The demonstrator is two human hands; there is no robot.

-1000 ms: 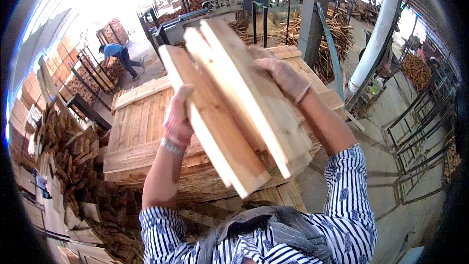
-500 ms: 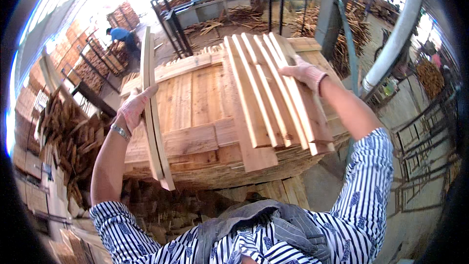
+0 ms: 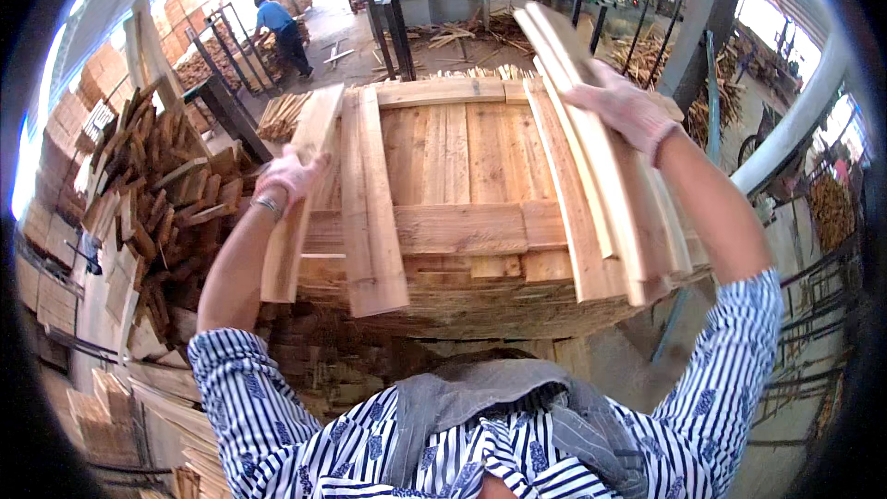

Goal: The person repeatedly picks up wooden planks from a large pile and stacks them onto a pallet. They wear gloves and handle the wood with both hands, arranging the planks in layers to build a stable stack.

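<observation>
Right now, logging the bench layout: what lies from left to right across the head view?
Heap of scrap wood → left hand on a single plank → two laid planks → stack top → right hand on a bundle of slats.

Pale planks (image 3: 591, 176), blue-striped sleeve (image 3: 739, 351)
</observation>
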